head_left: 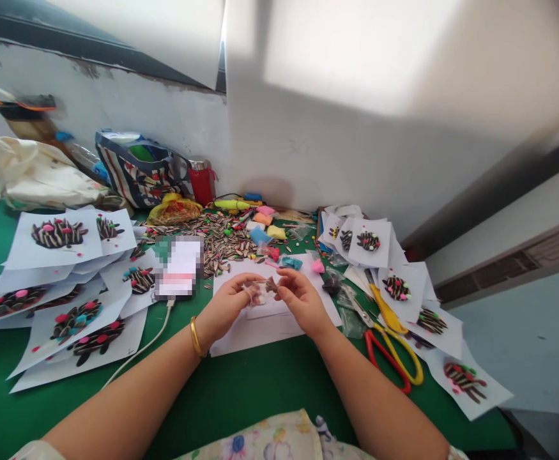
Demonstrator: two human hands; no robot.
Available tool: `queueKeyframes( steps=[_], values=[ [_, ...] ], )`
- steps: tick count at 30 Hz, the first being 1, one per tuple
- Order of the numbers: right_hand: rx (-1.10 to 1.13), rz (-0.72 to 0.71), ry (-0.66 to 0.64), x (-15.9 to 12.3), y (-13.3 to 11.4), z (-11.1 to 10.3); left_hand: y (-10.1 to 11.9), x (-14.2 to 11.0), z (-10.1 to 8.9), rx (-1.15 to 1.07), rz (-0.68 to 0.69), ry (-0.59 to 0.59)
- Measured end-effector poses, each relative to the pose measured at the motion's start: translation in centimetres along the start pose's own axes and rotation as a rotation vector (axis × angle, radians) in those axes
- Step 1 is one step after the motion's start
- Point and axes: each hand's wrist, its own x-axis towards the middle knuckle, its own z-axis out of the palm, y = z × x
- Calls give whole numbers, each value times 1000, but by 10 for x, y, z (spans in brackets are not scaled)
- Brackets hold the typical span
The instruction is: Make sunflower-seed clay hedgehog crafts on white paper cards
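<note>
My left hand (229,305) pinches a small clear plastic bag (257,295) over the middle of the table. Close beside it, my right hand (304,301) has its fingers closed on a piece of brown modelling clay (272,285) at the mouth of the bag. Whether the clay is still partly inside the bag, I cannot tell. Below both hands lie sheets of white paper (241,342). Just beyond them are packets of coloured clay, among them a blue one (260,237) and a teal one (291,262).
Striped sunflower seeds (212,233) are heaped behind the hands. Paper sheets with seed-and-clay pictures lie left (75,319) and right (398,291). A phone (179,271) with a cable stands left; scissors (394,358) lie right. A red flask (201,184) stands by the wall.
</note>
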Motion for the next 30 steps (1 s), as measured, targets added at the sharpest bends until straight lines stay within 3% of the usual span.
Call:
queueKeyframes(
  steps=[6,13,21,30],
  values=[
    [14,62,-47,1,3,1,2,-2,-1,126,-12,-38],
    [-294,-150,47,-1,-1,0,6,-4,1,212,35,-111],
    [53,102,11,1,0,1,-4,1,-4,55,73,80],
    [48,201,-21,3,-7,1,1,-6,2,120,125,-4]
  ],
)
